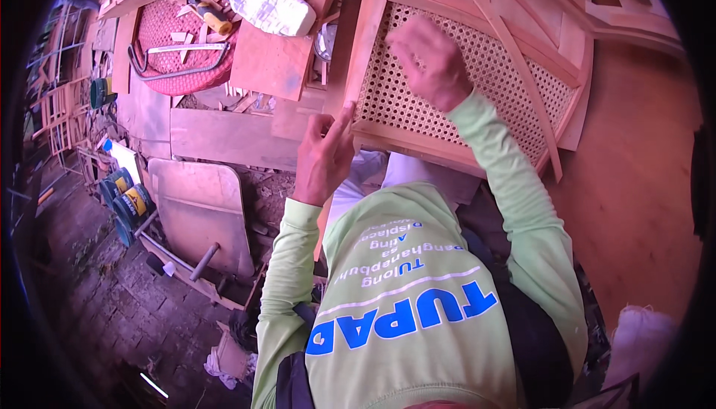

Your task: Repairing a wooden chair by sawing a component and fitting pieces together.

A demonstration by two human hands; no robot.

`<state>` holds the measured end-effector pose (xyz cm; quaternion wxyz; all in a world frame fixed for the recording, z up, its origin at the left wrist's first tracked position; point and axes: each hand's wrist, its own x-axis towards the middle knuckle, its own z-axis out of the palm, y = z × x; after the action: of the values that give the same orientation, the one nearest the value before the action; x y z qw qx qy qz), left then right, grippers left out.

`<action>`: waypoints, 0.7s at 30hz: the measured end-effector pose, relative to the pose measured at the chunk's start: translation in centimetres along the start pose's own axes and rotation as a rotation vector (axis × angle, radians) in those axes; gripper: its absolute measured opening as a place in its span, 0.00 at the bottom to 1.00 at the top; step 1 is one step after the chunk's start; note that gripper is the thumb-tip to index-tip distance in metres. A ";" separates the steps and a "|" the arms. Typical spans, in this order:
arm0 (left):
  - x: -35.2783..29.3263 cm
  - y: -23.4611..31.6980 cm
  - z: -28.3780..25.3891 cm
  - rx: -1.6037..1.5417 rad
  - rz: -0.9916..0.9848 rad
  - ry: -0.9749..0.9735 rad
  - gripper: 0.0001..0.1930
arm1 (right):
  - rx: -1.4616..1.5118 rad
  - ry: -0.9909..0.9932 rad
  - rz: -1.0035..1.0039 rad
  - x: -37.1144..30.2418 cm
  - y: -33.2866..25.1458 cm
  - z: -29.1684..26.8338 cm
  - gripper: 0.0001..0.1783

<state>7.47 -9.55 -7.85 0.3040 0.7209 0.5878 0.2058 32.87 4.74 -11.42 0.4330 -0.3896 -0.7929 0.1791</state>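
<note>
A wooden frame [373, 25] with a woven cane mesh panel [492, 69] lies in front of me, its near edge close to my lap. My right hand [431, 64] is over the left part of the mesh, its fingers curled in and pressed together. Whatever they may pinch is too small or hidden to make out. At the frame's near left corner is my left hand [326, 151]; the index finger reaches along the frame edge and the thumb stands apart from it. A thin wooden strip [514, 73] lies slantwise across the right side of the panel.
Left of the frame, a work surface [224, 136] bears a red woven basket [168, 84] with a hacksaw [186, 73], a yellow-handled tool [214, 19], a white plastic bottle [272, 10] and a wood board [270, 62]. Buckets [133, 206] stand farther left. A brown board [634, 178] is at right.
</note>
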 end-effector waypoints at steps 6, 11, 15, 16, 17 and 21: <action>-0.4 -0.3 0.1 -0.026 0.029 -0.003 0.37 | 0.132 -0.345 0.261 -7.0 -7.5 1.7 0.14; -0.5 -1.0 1.5 0.000 0.049 0.032 0.37 | 0.008 -0.395 0.245 -8.7 -7.8 2.7 0.09; 0.0 -0.8 1.9 0.029 0.048 0.061 0.36 | -0.068 -0.390 0.230 -8.6 -7.8 3.1 0.08; 0.1 -0.6 1.9 0.031 0.048 0.061 0.36 | -0.079 -0.368 0.232 -8.6 -8.0 3.0 0.08; -0.1 -0.6 2.0 0.027 0.063 0.072 0.36 | -0.113 -0.334 0.220 -8.2 -8.5 2.7 0.05; -0.4 -1.9 3.0 0.064 0.104 0.091 0.37 | -0.100 -0.328 0.214 -9.4 -7.9 3.8 0.04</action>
<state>8.00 -10.27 -11.31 0.2427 0.7497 0.5690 0.2351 29.13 -7.36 -13.78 0.2568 -0.4583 -0.8146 0.2457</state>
